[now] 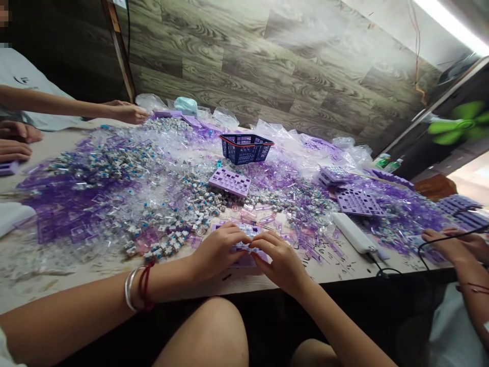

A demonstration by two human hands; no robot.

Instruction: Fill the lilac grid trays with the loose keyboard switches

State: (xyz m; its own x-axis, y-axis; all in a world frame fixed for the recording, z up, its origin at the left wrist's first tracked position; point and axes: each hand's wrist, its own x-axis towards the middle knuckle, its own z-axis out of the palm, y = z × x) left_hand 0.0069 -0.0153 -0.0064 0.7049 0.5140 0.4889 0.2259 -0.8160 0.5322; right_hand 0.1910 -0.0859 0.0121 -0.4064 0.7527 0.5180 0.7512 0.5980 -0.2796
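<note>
Wood-grain panelling backs a long worktable (344,265) buried in small plastic parts. At its near edge, about the middle, a purple plate (246,260) lies flat on the tabletop, pinned between both hands, apparently so it cannot slide. The left hand (217,250) curls closed over its left side and the right hand (280,262) over its right, fingertips meeting on top; whether they also pinch a loose piece I cannot tell. Just left, a heap of grey switches (171,239) sits within easy reach. Farther back lie a purple tray (229,182) and a blue basket (246,148). A white power strip (353,232) lies to the right, near a co-worker's hands (454,244).
</note>
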